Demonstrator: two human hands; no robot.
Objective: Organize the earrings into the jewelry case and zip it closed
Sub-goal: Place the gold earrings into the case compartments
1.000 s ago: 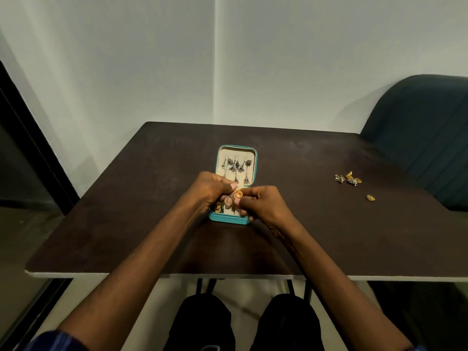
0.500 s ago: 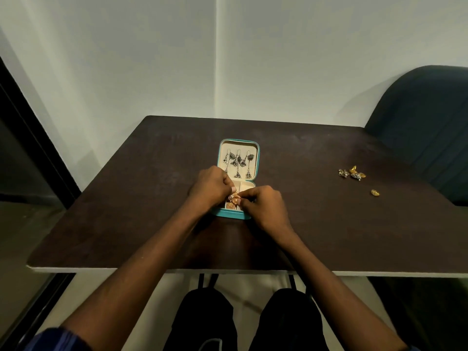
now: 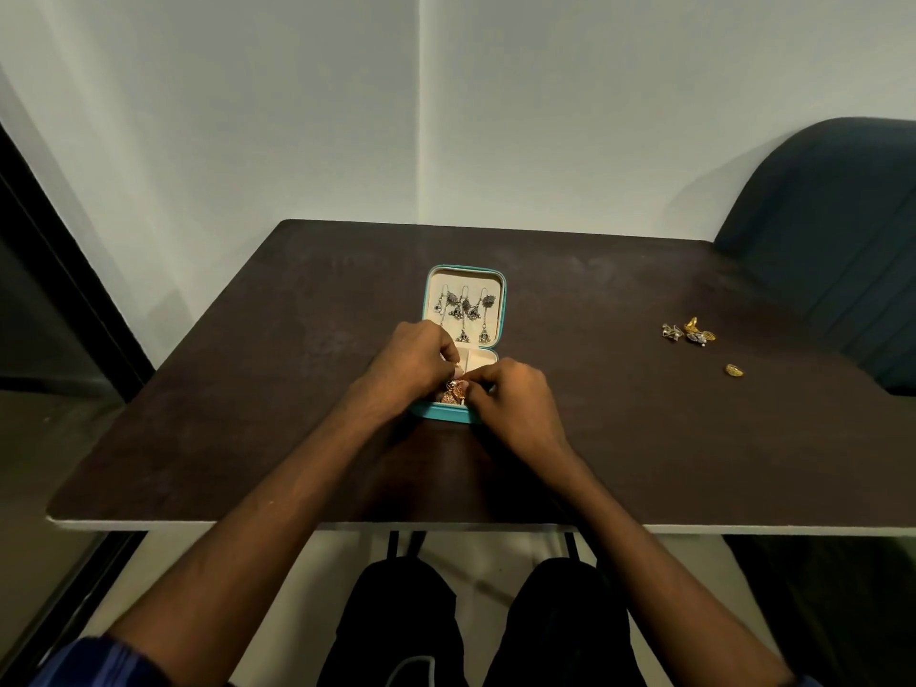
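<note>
A small teal jewelry case (image 3: 503,309) lies open in the middle of the dark table (image 3: 248,389). Several silver drop earrings (image 3: 463,312) hang on the cream lining of its raised lid. Over the case's lower tray, my left hand (image 3: 409,364) and my right hand (image 3: 513,396) meet, fingers curled, pinching a rose-gold earring (image 3: 453,393) between them. The hands hide most of the tray. A loose cluster of silver and gold earrings (image 3: 689,333) lies on the table far to the right, with a single gold earring (image 3: 734,370) nearer me.
A dark upholstered chair (image 3: 832,250) stands at the table's right side. White walls meet in a corner behind the table. My knees in dark trousers (image 3: 476,622) show under the near table edge.
Both hands have lowered the rose-gold earring from above the case's front edge down into the lower tray. The view has shifted slightly.
</note>
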